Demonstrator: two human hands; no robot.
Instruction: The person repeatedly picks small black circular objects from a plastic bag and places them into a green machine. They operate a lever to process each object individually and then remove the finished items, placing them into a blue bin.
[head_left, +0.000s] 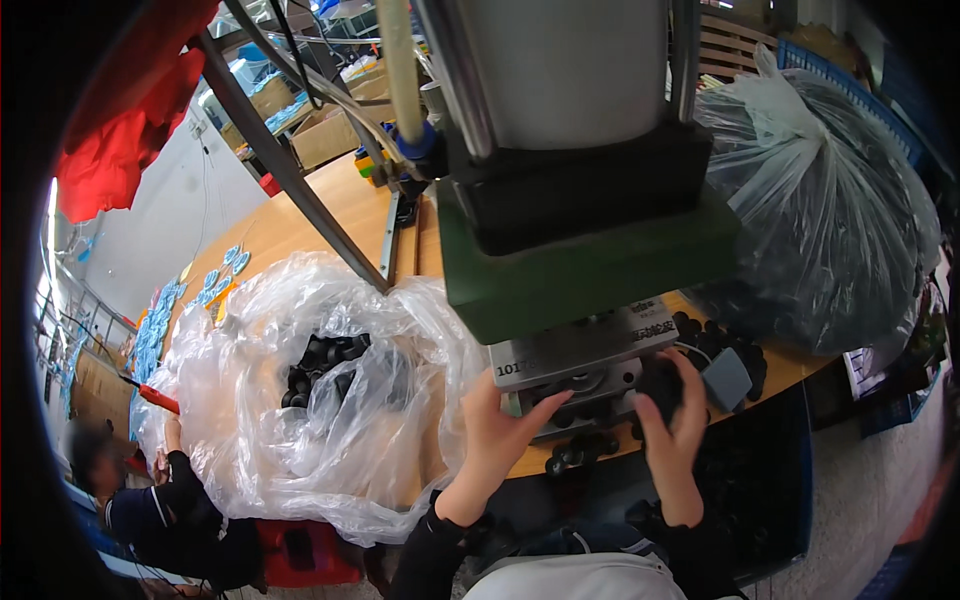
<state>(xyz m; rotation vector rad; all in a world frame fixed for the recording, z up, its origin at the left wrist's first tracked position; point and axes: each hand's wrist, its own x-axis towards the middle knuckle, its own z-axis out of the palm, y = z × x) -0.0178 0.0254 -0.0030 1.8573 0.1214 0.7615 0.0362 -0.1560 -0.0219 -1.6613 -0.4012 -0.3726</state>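
Note:
A green and grey press machine point(585, 250) stands on a wooden table point(330, 215) in front of me. My left hand point(497, 440) reaches under its metal base plate point(575, 365), fingers touching small black round parts point(580, 450) lying at the table edge. My right hand point(672, 415) is curled around a black round part point(660, 382) right beside the plate. To the left, a clear plastic bag point(300, 400) lies open with several black parts point(325, 365) inside.
A big grey plastic bag point(820, 200) full of dark parts fills the right side. More black parts point(720, 345) lie by a grey pedal-like block point(727, 378). Another person point(170, 510) crouches at lower left. Cardboard boxes point(320, 135) sit far back.

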